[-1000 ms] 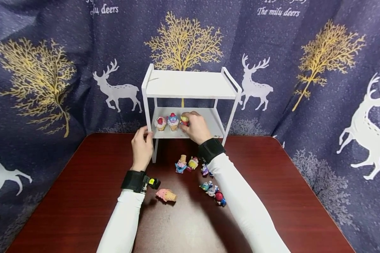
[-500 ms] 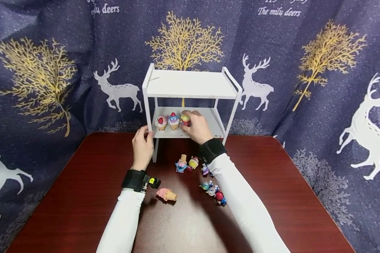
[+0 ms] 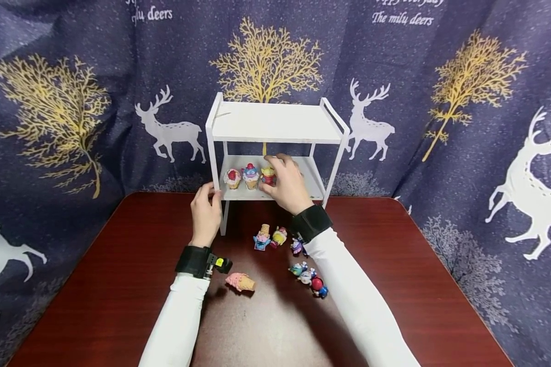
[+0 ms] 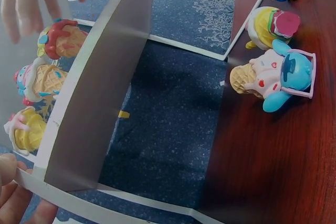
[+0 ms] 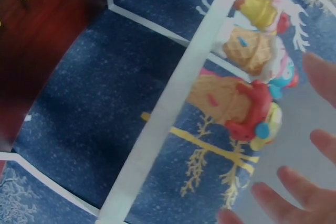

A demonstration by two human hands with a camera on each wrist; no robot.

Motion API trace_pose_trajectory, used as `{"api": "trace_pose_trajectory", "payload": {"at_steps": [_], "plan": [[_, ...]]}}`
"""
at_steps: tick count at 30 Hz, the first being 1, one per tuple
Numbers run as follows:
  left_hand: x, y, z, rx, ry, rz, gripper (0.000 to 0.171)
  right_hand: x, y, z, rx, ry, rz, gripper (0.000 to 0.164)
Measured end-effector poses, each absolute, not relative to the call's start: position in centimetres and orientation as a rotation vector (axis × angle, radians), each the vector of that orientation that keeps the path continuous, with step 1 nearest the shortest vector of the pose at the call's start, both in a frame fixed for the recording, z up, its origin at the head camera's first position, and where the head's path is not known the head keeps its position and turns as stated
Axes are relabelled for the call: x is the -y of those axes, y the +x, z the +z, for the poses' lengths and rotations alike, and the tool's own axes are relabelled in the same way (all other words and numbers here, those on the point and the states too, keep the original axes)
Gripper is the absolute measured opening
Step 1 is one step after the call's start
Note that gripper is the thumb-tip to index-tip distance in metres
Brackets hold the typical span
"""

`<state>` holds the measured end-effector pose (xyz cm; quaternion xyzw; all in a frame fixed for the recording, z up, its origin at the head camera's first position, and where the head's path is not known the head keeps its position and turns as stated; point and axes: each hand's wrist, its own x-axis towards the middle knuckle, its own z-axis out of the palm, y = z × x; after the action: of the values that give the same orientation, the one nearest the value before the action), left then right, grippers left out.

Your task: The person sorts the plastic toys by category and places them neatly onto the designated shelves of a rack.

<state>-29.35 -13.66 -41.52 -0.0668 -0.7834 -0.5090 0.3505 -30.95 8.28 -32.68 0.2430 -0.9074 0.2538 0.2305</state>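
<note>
On the lower board of a white two-tier shelf (image 3: 275, 121) stand three ice-cream-cone figurines in a row. At the left is a yellow cone figurine (image 4: 26, 130) with a red-topped white swirl; beside it a blue-faced cone figurine (image 3: 250, 174). Third stands a red-and-yellow cone figurine (image 5: 236, 107). My right hand (image 3: 288, 184) hovers close to its right side, fingers spread and apart from it in the right wrist view. My left hand (image 3: 206, 214) grips the shelf's front left post, with fingertips (image 4: 43, 213) around it in the left wrist view.
On the red-brown table (image 3: 133, 285) lie a pink cone figurine (image 3: 240, 282), a blue-eared cone figurine (image 3: 261, 238), a yellow figurine (image 3: 279, 236) and a purple one (image 3: 296, 246). Several small figurines (image 3: 306, 276) lie near my right forearm. A deer-print curtain (image 3: 174, 61) hangs behind.
My right hand has let go of the red-and-yellow cone figurine, its fingers spreading and shifting slightly right. The figurine stays standing on the board. My left hand keeps its hold on the post.
</note>
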Motion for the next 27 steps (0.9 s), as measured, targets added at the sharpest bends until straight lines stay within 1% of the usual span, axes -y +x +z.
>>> {"api": "trace_pose_trajectory", "payload": {"at_steps": [5,11,14,19,27], "plan": [[13.6,-29.3,-41.5,2.031,-0.172,-1.327,0.022,-8.6,-29.4,-32.9,2.395,0.66,0.706,0.064],[13.6,-29.3,-41.5,2.033,-0.175,-1.319,0.022,-9.1,-27.6,-33.5,2.242,0.719,0.731,0.052],[13.6,-29.4,-41.5,2.034,-0.18,-1.315,0.022,-9.3,-27.0,-34.2,2.165,0.752,0.764,0.043],[13.5,-29.4,-41.5,2.042,-0.182,-1.32,0.023,-9.6,-26.3,-36.4,2.118,0.756,0.806,0.024],[13.5,-29.3,-41.5,2.022,-0.175,-1.336,0.022,-9.6,-27.2,-40.5,2.324,0.732,0.675,0.015]]}}
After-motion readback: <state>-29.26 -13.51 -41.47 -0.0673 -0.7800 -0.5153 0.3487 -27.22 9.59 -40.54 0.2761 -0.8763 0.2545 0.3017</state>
